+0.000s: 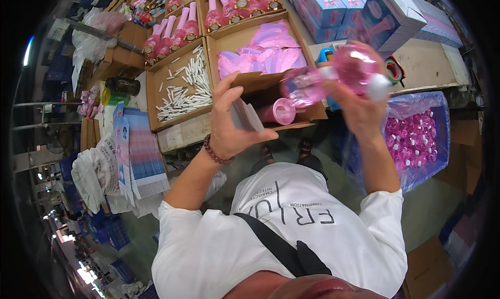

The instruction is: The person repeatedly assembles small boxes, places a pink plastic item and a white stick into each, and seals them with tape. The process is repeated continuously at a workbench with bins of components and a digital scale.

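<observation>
My left hand (230,123), a beaded bracelet at its wrist, is closed around one side of a small open box (247,115), thumb below and fingers above. A pink plastic handle (282,111) with a round hollow end lies at the box's opening. My right hand (357,107) grips a clear pink bottle with a white cap (357,70), blurred by motion. Another shiny, clear pink part (302,86) is beside that hand, over the box; whether the hand holds it too I cannot tell. Behind, a cardboard tray holds pink and purple fabric pieces (269,51).
White sticks (189,80) fill a tray at the left, below trays of pink wands (179,31). Flat printed cartons (146,150) are stacked further left. Printed boxes (324,6) and a tape roll (394,70) are at the right, above a blue lined crate (441,143) of pink bottles.
</observation>
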Available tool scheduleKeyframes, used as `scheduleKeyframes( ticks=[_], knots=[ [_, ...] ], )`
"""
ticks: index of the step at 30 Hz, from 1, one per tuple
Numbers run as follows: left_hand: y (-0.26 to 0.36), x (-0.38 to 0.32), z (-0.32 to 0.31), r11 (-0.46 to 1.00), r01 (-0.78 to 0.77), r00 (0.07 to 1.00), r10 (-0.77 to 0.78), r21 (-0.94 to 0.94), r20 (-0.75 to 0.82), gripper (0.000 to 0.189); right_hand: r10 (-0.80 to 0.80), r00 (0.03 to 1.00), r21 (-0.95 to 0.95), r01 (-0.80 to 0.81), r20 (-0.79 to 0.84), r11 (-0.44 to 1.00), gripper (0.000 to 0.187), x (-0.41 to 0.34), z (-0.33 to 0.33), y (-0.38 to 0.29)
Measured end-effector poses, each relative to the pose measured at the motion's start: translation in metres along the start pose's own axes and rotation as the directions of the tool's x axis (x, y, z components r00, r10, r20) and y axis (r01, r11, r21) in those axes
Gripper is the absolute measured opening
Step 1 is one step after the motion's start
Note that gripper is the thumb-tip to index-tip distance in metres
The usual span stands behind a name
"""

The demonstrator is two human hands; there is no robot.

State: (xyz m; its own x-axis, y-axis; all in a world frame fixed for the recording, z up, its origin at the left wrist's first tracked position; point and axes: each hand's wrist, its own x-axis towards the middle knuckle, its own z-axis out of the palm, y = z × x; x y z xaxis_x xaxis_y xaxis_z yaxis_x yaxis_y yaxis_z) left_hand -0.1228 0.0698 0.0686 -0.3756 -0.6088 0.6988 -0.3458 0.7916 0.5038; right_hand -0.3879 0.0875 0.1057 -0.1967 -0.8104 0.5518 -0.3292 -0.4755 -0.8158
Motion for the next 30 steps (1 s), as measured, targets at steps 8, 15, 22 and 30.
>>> scheduleKeyframes(
  ticks=[8,15,22,30],
  knots=[
    [-0.013,-0.033,-0.049,0.998,0.005,0.990,-0.012,-0.055,-0.140,0.102,0.004,0.606,-0.109,0.136,0.796,0.985,0.086,0.017,0.088,-0.062],
    [-0.024,-0.059,-0.094,0.996,0.067,0.988,-0.059,0.051,-0.144,0.084,-0.058,0.556,0.107,-0.057,0.830,0.993,0.079,0.030,0.111,-0.078],
    [-0.030,-0.066,-0.110,0.954,-0.039,0.932,-0.073,-0.298,-0.355,0.064,0.141,0.649,-0.083,-0.119,0.748,0.989,0.059,0.001,0.131,-0.062],
    [-0.024,-0.055,-0.142,0.994,0.104,0.967,-0.097,-0.018,0.235,0.052,0.053,0.747,0.108,-0.165,0.663,0.980,0.042,-0.012,0.143,-0.028]
  ],
)
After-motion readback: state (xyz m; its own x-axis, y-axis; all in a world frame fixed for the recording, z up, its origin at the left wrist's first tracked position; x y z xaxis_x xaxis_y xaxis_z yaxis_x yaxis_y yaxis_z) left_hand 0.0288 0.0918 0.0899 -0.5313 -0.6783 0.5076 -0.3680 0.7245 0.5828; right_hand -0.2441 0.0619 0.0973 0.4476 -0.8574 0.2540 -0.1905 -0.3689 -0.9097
